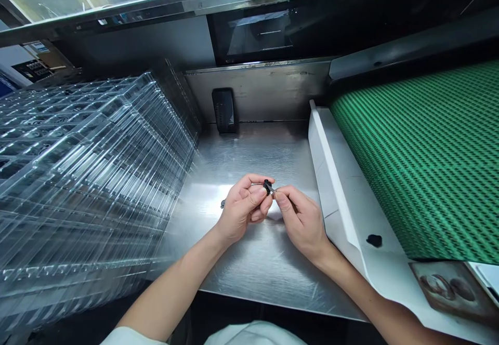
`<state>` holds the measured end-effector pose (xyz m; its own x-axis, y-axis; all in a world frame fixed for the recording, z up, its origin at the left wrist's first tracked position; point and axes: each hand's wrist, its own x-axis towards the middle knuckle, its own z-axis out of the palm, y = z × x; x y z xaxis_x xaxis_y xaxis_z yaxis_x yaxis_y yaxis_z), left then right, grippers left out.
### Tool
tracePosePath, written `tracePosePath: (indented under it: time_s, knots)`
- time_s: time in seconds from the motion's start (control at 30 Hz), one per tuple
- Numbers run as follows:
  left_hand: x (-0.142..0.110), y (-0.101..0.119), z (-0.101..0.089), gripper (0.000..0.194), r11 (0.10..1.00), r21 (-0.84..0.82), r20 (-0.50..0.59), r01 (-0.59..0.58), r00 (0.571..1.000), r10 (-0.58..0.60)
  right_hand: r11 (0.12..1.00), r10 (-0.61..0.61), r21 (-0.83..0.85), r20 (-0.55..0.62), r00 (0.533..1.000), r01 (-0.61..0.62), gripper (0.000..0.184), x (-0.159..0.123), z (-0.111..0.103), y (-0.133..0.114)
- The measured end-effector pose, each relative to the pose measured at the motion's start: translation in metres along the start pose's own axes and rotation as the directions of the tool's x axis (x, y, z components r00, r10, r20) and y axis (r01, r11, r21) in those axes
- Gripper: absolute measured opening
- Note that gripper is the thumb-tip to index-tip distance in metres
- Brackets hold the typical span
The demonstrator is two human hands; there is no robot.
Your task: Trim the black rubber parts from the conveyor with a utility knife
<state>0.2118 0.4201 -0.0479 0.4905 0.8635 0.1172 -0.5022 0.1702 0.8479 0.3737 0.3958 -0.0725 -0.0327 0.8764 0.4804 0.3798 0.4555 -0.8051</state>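
Note:
My left hand (241,211) pinches a small black part (267,184) between thumb and fingers, just above the metal worktop (257,267). Between the thumb and forefinger of my right hand (302,223) is a thin, pointed, greyish blade-like piece (272,189). Its tip meets the black part, and its other end is hidden by my fingers. Another small dark piece (222,204) shows on the worktop, just left of my left hand and partly covered by it.
Tall stacked clear plastic trays (117,142) stand on the left. A dark phone-like device (224,110) leans against the back metal wall. To the right, a white guard (331,178) borders a green conveyor belt (429,142). One black blob (374,240) sits on the guard's ledge.

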Motion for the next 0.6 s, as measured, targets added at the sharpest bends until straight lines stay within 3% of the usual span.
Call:
tracePosePath:
  time_s: [0.1,0.4,0.6]
  knots:
    - [-0.0003,0.0009,0.001,0.033,1.0,-0.007,-0.006,0.012,1.0,-0.012,1.0,0.018,0.019,0.021,1.0,-0.018,0.035,-0.0004,-0.0005,0.001]
    - [0.0012,-0.0007,0.002,0.035,0.998,-0.038,-0.003,0.05,0.999,-0.05,0.983,0.098,0.162,-0.062,0.993,-0.087,0.039,0.0003,0.001,-0.0012]
    - [0.0033,-0.0058,-0.003,0.04,0.997,0.054,0.058,0.055,0.997,-0.058,0.973,0.164,0.171,-0.058,0.985,-0.152,0.036,-0.0001,0.0017,0.0]
